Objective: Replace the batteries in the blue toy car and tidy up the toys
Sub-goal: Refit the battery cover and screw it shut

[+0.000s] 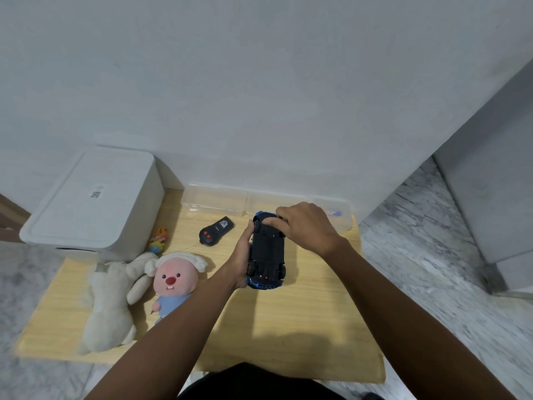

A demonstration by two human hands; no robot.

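The blue toy car (266, 252) is turned upside down, its black underside and wheels facing up, above the wooden mat (302, 327). My left hand (240, 259) grips the car along its left side. My right hand (305, 226) holds the car's far end, fingers curled over the underside near the far wheels. A black remote control (216, 230) with two red buttons lies on the mat left of the car. A pink plush with a blue shirt (171, 280) and a white plush rabbit (111, 301) lie at the left of the mat.
A white lidded storage bin (92, 197) stands at the back left, with a small colourful toy (158, 239) beside it. Three clear plastic boxes (215, 199) line the wall behind the mat; the right one (334, 212) holds something small and blue. Grey marble floor surrounds the mat.
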